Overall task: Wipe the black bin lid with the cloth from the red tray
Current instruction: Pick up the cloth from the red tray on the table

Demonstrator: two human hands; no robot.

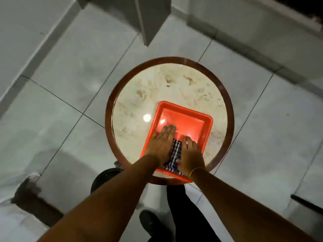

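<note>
A red tray [195, 119] sits on the near right part of a round marble table [157, 88]. In its near end lies a blue-and-white checked cloth [174, 154], mostly covered by my hands. My left hand [162, 145] lies flat on the cloth's left side, fingers straight and together, reaching past it onto the tray floor. My right hand [189, 154] rests on the cloth's right side, fingers bent over it and thumb pressing on it. The black bin lid [106, 177] shows on the floor beneath the table's near left edge, partly hidden by my left forearm.
The table has a dark wooden rim [109, 105] and stands on pale floor tiles. A white pillar corner [150, 20] rises beyond it. A sofa or chair with a dark wooden leg [26, 194] stands at the left. My dark trousers and shoe [150, 222] show below.
</note>
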